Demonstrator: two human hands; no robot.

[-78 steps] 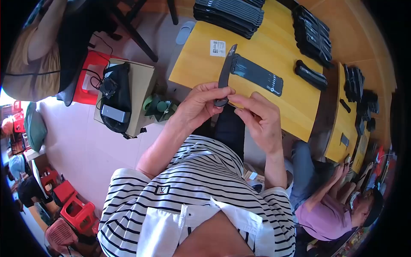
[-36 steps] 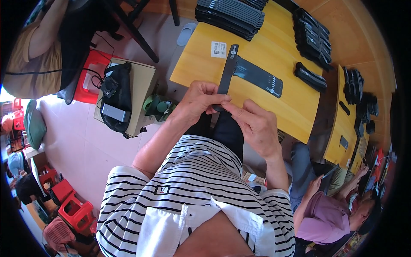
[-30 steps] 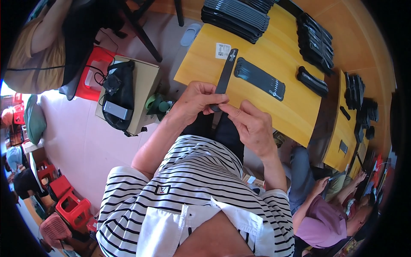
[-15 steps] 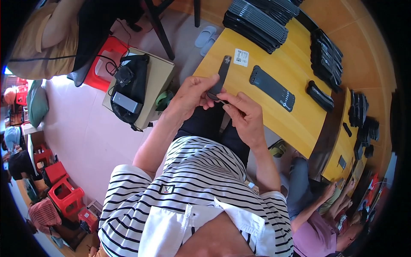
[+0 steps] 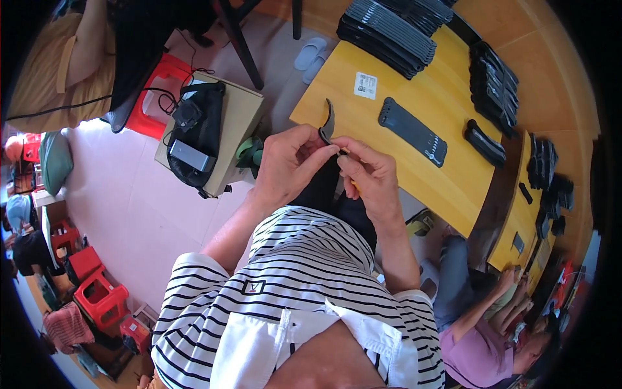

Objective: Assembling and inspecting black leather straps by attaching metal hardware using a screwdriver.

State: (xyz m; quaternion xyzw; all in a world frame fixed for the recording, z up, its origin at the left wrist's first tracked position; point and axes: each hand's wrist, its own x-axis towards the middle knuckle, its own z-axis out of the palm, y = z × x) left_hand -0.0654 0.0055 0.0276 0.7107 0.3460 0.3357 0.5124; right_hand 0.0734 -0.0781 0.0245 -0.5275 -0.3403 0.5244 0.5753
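Strip (image 5: 328,123), black, thin and bent, sits just above frame centre at the near edge of the yellow surface (image 5: 447,175); its long axis runs upward and curves left. Cardboard box (image 5: 241,123) at upper left carries a black bag (image 5: 194,139). Left hand (image 5: 288,165) and right hand (image 5: 366,175) both pinch the strip's lower end, fingers clenched on it.

Single head-worn fisheye view, aimed steeply down over striped shirt; yellow wooden table (image 5: 447,162) seen close, edges bent at rim.
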